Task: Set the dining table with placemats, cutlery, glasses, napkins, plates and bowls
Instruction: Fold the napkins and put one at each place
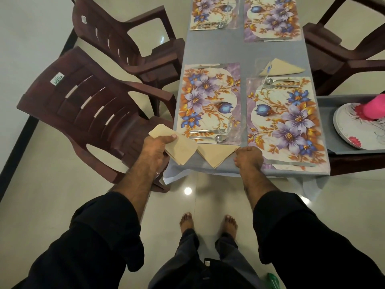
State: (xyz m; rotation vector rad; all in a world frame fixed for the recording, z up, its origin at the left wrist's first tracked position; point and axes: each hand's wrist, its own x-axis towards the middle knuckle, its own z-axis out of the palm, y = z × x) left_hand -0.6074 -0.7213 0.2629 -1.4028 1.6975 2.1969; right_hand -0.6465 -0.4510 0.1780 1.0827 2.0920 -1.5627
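My left hand [156, 146] grips a stack of beige napkins [181, 149] over the table's near left corner. A folded triangular napkin [215, 154] lies on the grey tablecloth [248, 51] just below the near left floral placemat [208, 101]; my right hand [249, 156] pinches its right corner. A fork and spoon [210, 135] lie on that placemat beside a clear glass [232, 128]. The near right placemat [285, 122] carries a spoon and fork [281, 83] at its far edge, with another folded napkin [281, 67] and a glass [261, 66] beyond it. Two more placemats lie farther up.
Two brown plastic chairs [93, 109] stand left of the table, and another [343, 38] stands on the right. A side surface at the right holds a floral plate [354, 130] with something pink [375, 107] on it. My bare feet stand on the glossy tiled floor.
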